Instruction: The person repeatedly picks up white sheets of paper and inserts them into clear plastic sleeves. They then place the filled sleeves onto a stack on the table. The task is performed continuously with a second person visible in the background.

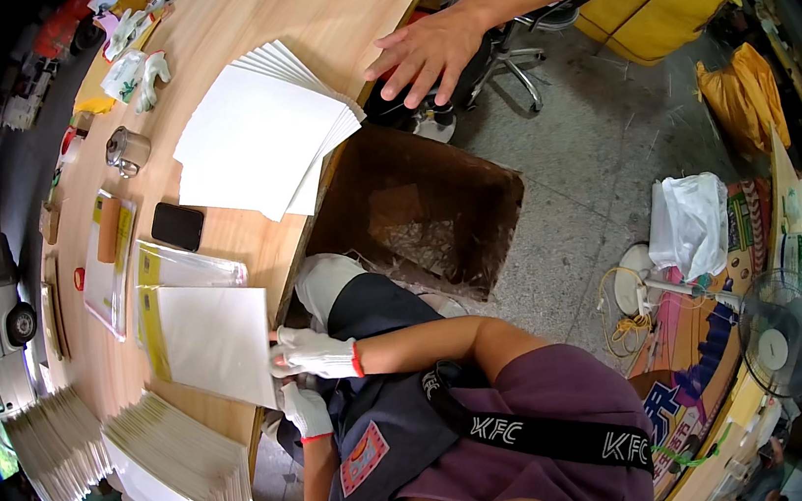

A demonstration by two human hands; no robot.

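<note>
The right grip, in a white glove with a red cuff, is narrow, its fingers closed on the near edge of a white packet. The left grip, also gloved, is bent in at the packet's near corner; whether it pinches there I cannot tell. The packet lies flat on the worktop, its yellow strip away from the person and its near corner jutting over the edge.

Just beyond the right grip's side of the packet lie clear sleeves, then a black phone. A brown roll rests on more sleeves, with a metal mug near it. A fanned pile of white sheets sits farther along; on the left grip's side stands a thick stack. Below the worktop's edge is a brown box. A co-worker's bare hand spreads near the sheets.
</note>
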